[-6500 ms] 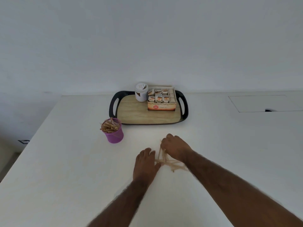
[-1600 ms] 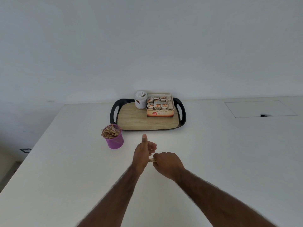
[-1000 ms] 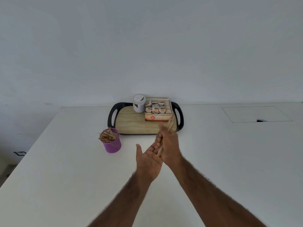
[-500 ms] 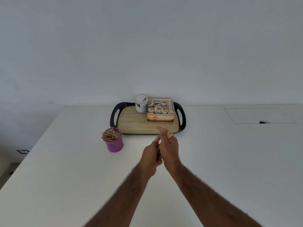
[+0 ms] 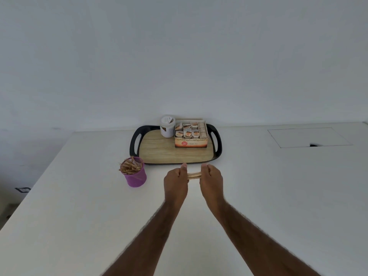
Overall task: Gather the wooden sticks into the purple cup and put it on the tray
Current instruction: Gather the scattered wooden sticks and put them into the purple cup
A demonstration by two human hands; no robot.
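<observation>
A small bundle of wooden sticks lies level between my two hands, just in front of the tray. My left hand grips its left end and my right hand grips its right end. The purple cup stands on the white table to the left of my hands, filled with several more sticks that fan out over its rim. The tray, with a wood-look floor and black handles, sits behind my hands against the wall.
At the back of the tray stand a white jar and an open box of tea bags. A square hatch is set into the table at the far right. The table's left edge drops off beyond the cup.
My hands have gathered the loose sticks off the table, stood them upright, then turned the bundle level and spread apart to hold it by both ends.
</observation>
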